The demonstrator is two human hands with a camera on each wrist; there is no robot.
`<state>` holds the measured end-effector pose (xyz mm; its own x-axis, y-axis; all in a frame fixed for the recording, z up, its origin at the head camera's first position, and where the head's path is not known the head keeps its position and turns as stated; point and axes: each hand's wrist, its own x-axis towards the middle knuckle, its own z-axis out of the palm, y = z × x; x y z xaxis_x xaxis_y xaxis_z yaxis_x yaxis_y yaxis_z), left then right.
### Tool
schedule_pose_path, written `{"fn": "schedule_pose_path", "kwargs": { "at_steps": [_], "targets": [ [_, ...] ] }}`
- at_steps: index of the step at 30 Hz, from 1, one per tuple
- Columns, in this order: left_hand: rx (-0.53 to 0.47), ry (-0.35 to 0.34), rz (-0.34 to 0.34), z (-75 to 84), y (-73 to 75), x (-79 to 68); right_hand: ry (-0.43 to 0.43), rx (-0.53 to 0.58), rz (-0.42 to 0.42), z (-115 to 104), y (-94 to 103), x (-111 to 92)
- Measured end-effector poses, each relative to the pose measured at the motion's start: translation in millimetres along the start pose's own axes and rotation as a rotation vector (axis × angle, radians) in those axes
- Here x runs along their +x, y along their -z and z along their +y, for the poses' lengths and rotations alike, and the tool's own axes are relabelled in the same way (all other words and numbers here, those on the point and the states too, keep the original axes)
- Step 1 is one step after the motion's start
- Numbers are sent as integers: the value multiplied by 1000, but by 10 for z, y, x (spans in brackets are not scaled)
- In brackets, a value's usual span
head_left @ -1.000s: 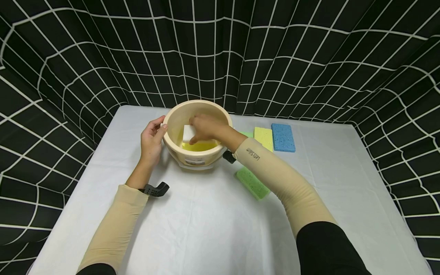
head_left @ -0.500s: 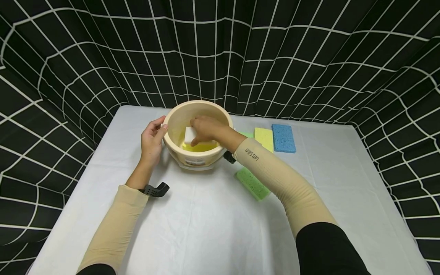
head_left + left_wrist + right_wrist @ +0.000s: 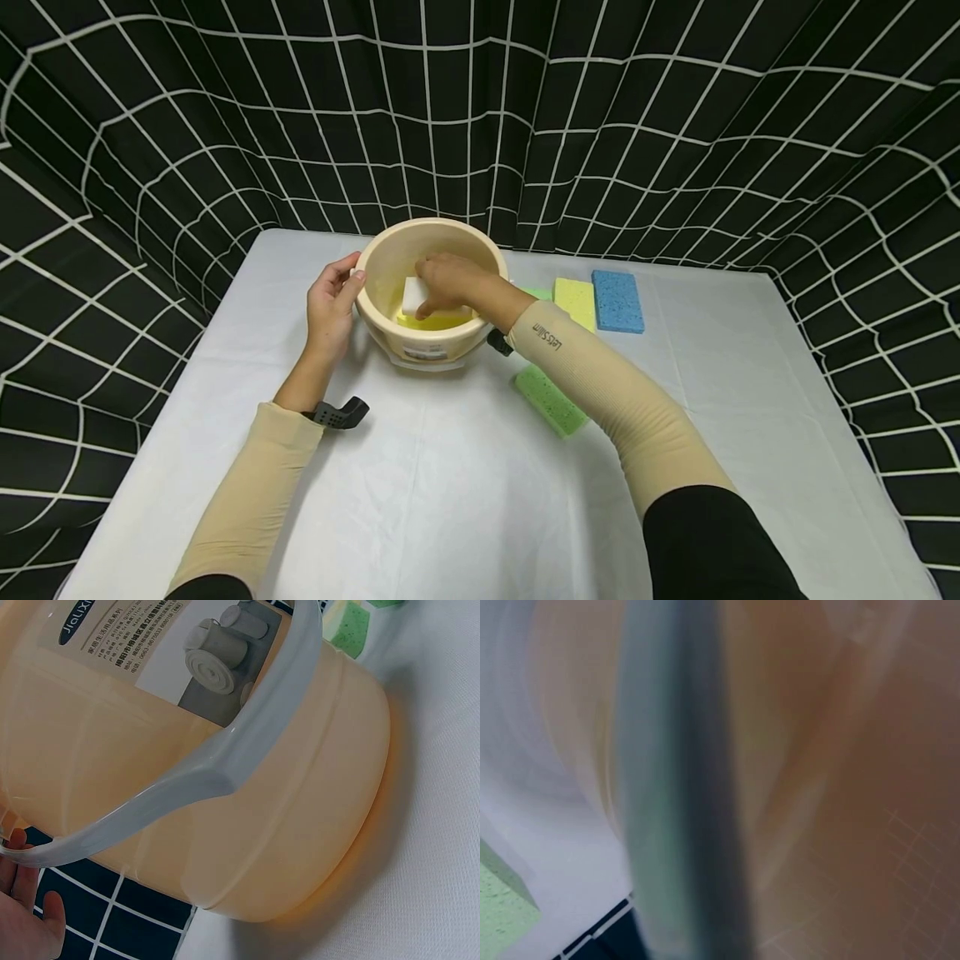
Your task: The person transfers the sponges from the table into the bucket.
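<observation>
A cream plastic bucket (image 3: 431, 342) with a grey handle (image 3: 180, 780) stands on the table, a printed label on its side. At its left rim my left hand (image 3: 332, 304) holds on, thumb against the edge. My right hand (image 3: 450, 285) reaches inside over the right rim and grips a white sponge-like block (image 3: 415, 296), fingers and thumb on either side. Below the block shows something bright yellow (image 3: 435, 321) in the bottom of the bucket, partly covered by the hand. In the right wrist view the blurred handle and bucket wall hide the right hand.
To the right lie a blue sponge (image 3: 618, 301), a yellow sponge (image 3: 574, 302) and a green one mostly behind the right arm. Another green sponge (image 3: 551, 400) lies nearer, beside the right forearm. Black grid-patterned curtains (image 3: 450, 108) enclose the white table (image 3: 420, 500).
The white block and right hand have shifted slightly to the right inside the bucket since the first frame. The left hand has stayed at the rim.
</observation>
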<state>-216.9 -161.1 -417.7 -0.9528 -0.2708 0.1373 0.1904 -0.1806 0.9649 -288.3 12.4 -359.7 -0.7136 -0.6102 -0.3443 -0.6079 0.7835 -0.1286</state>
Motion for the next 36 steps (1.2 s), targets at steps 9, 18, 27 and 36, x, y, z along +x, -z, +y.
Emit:
{"fn": "schedule_pose_path", "kwargs": {
  "at_steps": [9,18,27,36],
  "targets": [
    [-9,-12,-2,-3,1,5,41,-3,3,12,5,-7],
    [-3,5,-5,-5,9,14,60,71,106,40,51,-31],
    [3,21,-3,-6,8,6,92,199,210,148,225,-195],
    [0,15,-11,3,12,4,18,343,331,403,494,-484]
  ]
}}
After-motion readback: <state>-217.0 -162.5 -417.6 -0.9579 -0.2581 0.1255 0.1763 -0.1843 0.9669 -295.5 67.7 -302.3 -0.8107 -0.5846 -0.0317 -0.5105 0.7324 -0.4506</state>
